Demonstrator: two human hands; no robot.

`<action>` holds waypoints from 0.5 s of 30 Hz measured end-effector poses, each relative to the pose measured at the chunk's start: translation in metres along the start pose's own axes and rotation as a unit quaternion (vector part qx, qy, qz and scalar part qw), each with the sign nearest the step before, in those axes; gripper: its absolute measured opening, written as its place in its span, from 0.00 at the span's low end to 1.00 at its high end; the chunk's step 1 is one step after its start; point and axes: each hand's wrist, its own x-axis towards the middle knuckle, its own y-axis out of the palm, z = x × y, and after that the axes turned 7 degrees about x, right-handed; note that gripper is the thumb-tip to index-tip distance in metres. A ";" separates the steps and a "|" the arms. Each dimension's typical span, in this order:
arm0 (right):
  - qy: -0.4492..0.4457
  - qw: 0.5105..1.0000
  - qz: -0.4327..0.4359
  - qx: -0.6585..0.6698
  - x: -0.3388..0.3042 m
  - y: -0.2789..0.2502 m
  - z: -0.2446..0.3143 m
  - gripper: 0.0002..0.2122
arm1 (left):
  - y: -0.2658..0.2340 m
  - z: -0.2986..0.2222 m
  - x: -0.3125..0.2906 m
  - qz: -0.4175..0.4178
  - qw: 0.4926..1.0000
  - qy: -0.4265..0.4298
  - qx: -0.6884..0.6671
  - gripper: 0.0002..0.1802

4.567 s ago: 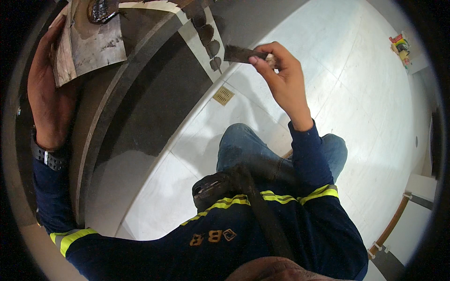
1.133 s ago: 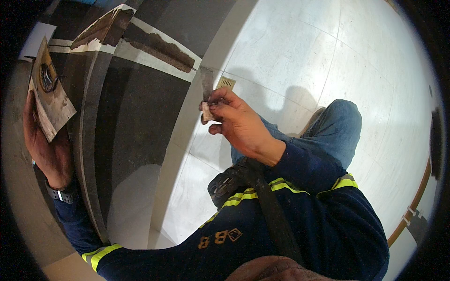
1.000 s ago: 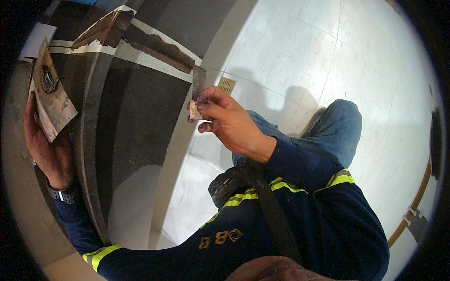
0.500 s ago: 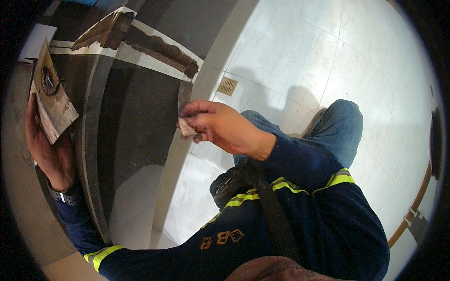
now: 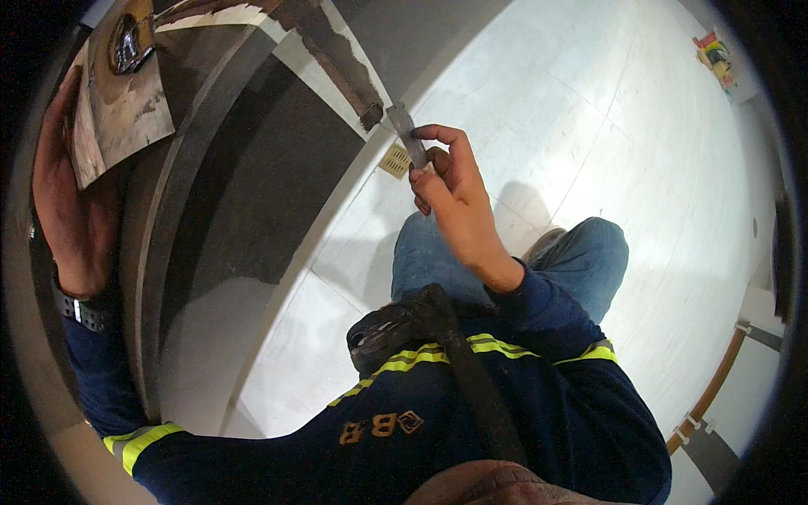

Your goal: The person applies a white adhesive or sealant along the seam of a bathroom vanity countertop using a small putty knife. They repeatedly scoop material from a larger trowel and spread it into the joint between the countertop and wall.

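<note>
My left hand (image 5: 80, 215), at the far left, is closed on a thin pale board (image 5: 139, 122) from its left side. A wet, glossy dark patch of paste (image 5: 130, 46) sits on the board's upper part. Between the fingers and thumb of my right hand (image 5: 463, 206) is a small grey flat scraper (image 5: 406, 130), its blade pointing up and left. The blade's tip is near the end of a brown smeared band (image 5: 337, 63), which runs between white strips (image 5: 316, 88) on the dark panelled structure.
A dark flat panel (image 5: 244, 185) and a raised ledge (image 5: 151, 252) lie between my arms. Pale tiled floor (image 5: 564, 109) spreads to the right, with a brass drain grate (image 5: 395, 160). My bent knees (image 5: 589, 261) are below my right hand. Colourful items (image 5: 715, 61) lie at the upper right.
My right hand has moved up and right, and the scraper's blade now shows more fully. The board in my left hand appears higher in the picture, as the view has shifted.
</note>
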 end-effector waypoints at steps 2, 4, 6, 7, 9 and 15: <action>-0.077 0.988 0.014 -0.131 0.000 -0.001 -0.001 0.20 | 0.001 0.001 0.000 0.001 0.999 -0.008 -0.040 0.30; -0.157 0.962 0.025 -0.220 0.003 -0.005 -0.002 0.20 | -0.001 0.003 0.001 0.022 0.998 0.046 0.023 0.29; -0.243 0.932 0.018 -0.267 0.011 -0.007 -0.004 0.20 | -0.004 0.005 0.003 0.033 0.989 0.103 0.096 0.29; -0.264 0.924 0.021 -0.276 0.013 -0.006 -0.006 0.20 | -0.006 0.008 0.002 0.037 0.993 0.093 0.064 0.29; -0.298 0.905 0.023 -0.301 0.018 -0.005 -0.008 0.20 | -0.009 0.013 0.002 0.038 0.993 0.095 0.050 0.29; -0.242 0.916 0.032 -0.319 0.022 0.000 -0.016 0.21 | -0.019 0.026 0.000 0.037 0.991 0.109 0.070 0.30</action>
